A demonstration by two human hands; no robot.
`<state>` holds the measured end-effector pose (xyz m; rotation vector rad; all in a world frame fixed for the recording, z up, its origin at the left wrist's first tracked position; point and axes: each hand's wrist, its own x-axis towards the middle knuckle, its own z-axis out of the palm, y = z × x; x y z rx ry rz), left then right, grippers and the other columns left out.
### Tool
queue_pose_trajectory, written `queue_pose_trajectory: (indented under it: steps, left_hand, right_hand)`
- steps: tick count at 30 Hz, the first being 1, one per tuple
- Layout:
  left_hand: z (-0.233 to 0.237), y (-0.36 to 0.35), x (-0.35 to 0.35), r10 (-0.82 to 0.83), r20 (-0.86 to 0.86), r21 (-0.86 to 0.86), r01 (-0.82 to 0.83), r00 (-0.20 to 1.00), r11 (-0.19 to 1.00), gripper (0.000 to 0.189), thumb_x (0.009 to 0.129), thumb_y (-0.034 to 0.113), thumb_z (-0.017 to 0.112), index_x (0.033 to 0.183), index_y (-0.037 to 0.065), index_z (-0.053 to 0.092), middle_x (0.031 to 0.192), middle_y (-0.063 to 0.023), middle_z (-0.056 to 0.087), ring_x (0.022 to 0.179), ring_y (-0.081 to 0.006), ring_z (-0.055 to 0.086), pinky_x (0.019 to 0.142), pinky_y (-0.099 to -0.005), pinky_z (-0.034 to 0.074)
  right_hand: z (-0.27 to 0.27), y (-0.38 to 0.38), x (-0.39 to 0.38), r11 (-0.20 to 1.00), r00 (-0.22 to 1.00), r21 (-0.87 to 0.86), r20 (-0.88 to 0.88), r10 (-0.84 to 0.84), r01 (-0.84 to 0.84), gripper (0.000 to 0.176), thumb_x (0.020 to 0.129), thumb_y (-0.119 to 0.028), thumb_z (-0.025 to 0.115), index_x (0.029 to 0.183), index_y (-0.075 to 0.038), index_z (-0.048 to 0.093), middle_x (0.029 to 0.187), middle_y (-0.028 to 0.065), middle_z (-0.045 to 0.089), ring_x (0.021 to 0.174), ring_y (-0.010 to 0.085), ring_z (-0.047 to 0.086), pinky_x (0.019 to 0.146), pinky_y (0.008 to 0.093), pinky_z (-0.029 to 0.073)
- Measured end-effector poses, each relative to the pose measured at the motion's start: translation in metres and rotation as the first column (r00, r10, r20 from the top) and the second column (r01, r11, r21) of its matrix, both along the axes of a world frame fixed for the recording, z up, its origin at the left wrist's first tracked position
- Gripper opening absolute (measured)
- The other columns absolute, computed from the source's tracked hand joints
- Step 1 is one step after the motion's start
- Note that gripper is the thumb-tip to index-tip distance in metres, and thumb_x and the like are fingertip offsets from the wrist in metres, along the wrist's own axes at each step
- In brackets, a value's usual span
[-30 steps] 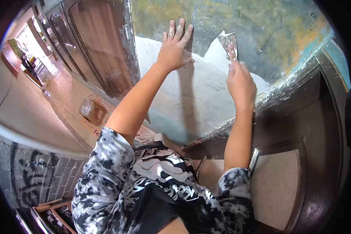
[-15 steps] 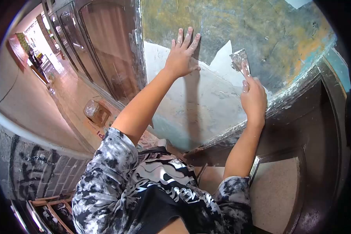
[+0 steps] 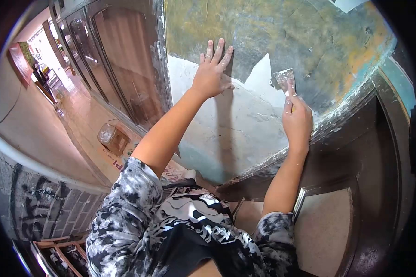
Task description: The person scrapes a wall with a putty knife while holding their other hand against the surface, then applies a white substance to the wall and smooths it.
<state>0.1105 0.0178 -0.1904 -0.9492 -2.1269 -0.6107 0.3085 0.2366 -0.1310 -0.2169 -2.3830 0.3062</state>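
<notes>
My left hand (image 3: 211, 74) lies flat on the wall, fingers spread, across the border between old paint and a pale bared patch. Wrapped round the handle of a putty knife (image 3: 283, 78) is my right hand (image 3: 297, 117), its index finger stretched along the blade. The blade's broad edge points up and rests against the wall, just right of a white pointed patch (image 3: 261, 76). Above both hands the old paint (image 3: 319, 41) is mottled green, grey and orange. White specks dot my fingers. Most of the knife's handle is hidden in my palm.
Dark wooden framing (image 3: 351, 134) borders the wall at the lower right. On the left stands a dark door with glass panes (image 3: 125, 60). A small stool (image 3: 113, 138) is on the floor beside a grey block wall (image 3: 55, 203). A wooden crate (image 3: 62, 251) sits at lower left.
The view has shifted slightly, so the wall and both hands sit a little lower and further left. Both hands keep their places on the wall, the right still gripping the putty knife.
</notes>
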Motion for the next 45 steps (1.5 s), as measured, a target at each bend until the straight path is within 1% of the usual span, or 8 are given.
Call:
queue_pose_trajectory:
  steps: [6, 7, 11, 15, 18, 34, 39, 45]
  left_hand:
    - [0.001, 0.001, -0.001, -0.016, 0.008, 0.002, 0.016, 1.0, 1.0, 0.134, 0.061, 0.04, 0.096, 0.167, 0.019, 0.018, 0.174, -0.0182, 0.004, 0.156, -0.0522, 0.004, 0.115, -0.0715, 0.029]
    - [0.001, 0.0, -0.001, -0.015, 0.012, -0.001, 0.015, 1.0, 1.0, 0.134, 0.06, 0.04, 0.096, 0.167, 0.019, 0.018, 0.174, -0.0181, 0.004, 0.156, -0.0522, 0.004, 0.116, -0.0714, 0.029]
    - [-0.002, 0.0, -0.002, -0.002, 0.006, 0.001, 0.002, 1.0, 1.0, 0.131, 0.06, 0.043, 0.096, 0.166, 0.02, 0.023, 0.173, -0.0189, 0.007, 0.157, -0.0507, 0.009, 0.118, -0.0698, 0.026]
    - [0.008, 0.005, -0.007, 0.019, -0.086, 0.084, -0.012, 0.996, 0.996, 0.129, 0.062, 0.062, 0.089, 0.166, 0.02, 0.024, 0.172, -0.0241, 0.003, 0.157, -0.0511, 0.008, 0.117, -0.0738, 0.017]
    - [0.017, 0.009, -0.013, 0.074, -0.105, 0.095, -0.064, 0.992, 0.993, 0.129, 0.065, 0.074, 0.081, 0.166, 0.018, 0.024, 0.172, -0.0265, 0.001, 0.156, -0.0527, 0.004, 0.115, -0.0771, 0.013]
    - [0.013, 0.009, -0.014, 0.055, -0.026, 0.099, -0.052, 0.998, 0.994, 0.129, 0.063, 0.076, 0.08, 0.167, 0.026, 0.023, 0.173, -0.0208, 0.002, 0.157, -0.0522, 0.001, 0.116, -0.076, 0.019]
    - [0.011, 0.008, -0.014, 0.04, -0.066, 0.102, -0.033, 0.997, 0.994, 0.129, 0.063, 0.075, 0.081, 0.166, 0.022, 0.025, 0.172, -0.024, 0.003, 0.156, -0.0543, 0.003, 0.114, -0.0768, 0.02]
    - [0.014, 0.009, -0.016, 0.086, -0.096, 0.082, -0.078, 0.992, 0.994, 0.132, 0.063, 0.081, 0.078, 0.166, 0.019, 0.025, 0.172, -0.0259, 0.002, 0.156, -0.0548, 0.002, 0.111, -0.0809, 0.015]
  right_hand:
    - [-0.013, 0.004, -0.004, 0.997, 0.999, -0.061, 0.003, 0.041, -0.041, 0.027, 0.099, -0.013, 0.058, 0.122, -0.006, 0.07, 0.104, 0.0237, 0.07, 0.096, 0.046, 0.064, 0.081, 0.0509, 0.049]
    - [-0.018, 0.004, -0.005, 0.991, 0.996, -0.1, -0.032, 0.084, -0.087, 0.041, 0.1, -0.012, 0.056, 0.14, -0.016, 0.062, 0.108, 0.0244, 0.07, 0.097, 0.0477, 0.063, 0.082, 0.0526, 0.049]
    - [-0.024, -0.005, -0.009, 0.988, 0.995, -0.12, -0.052, 0.087, -0.092, 0.057, 0.1, -0.009, 0.051, 0.153, -0.028, 0.048, 0.105, 0.0265, 0.069, 0.093, 0.0507, 0.062, 0.078, 0.0559, 0.047]
    - [-0.037, -0.001, -0.011, 0.99, 0.994, -0.138, 0.1, 0.033, -0.019, 0.064, 0.099, -0.007, 0.052, 0.158, -0.03, 0.041, 0.11, 0.0256, 0.07, 0.098, 0.0492, 0.063, 0.081, 0.0535, 0.05]
    - [-0.053, -0.002, -0.017, 0.989, 0.993, -0.107, -0.069, 0.092, -0.099, 0.064, 0.099, -0.008, 0.053, 0.158, -0.029, 0.041, 0.113, 0.0256, 0.07, 0.1, 0.0479, 0.064, 0.083, 0.0519, 0.051]
    - [-0.062, -0.013, -0.021, 0.984, 0.981, -0.107, -0.148, 0.125, -0.142, 0.064, 0.096, -0.004, 0.054, 0.156, -0.022, 0.046, 0.108, 0.027, 0.069, 0.095, 0.0473, 0.064, 0.081, 0.0516, 0.05]
    - [-0.059, -0.015, -0.021, 0.978, 0.99, -0.171, -0.091, 0.108, -0.122, 0.064, 0.095, -0.003, 0.053, 0.156, -0.022, 0.046, 0.109, 0.0278, 0.069, 0.098, 0.0472, 0.065, 0.084, 0.0503, 0.051]
    - [-0.053, -0.014, -0.022, 0.984, 0.991, -0.135, -0.078, 0.107, -0.117, 0.064, 0.097, -0.004, 0.051, 0.158, -0.021, 0.042, 0.127, 0.0232, 0.068, 0.108, 0.0459, 0.065, 0.087, 0.0501, 0.051]
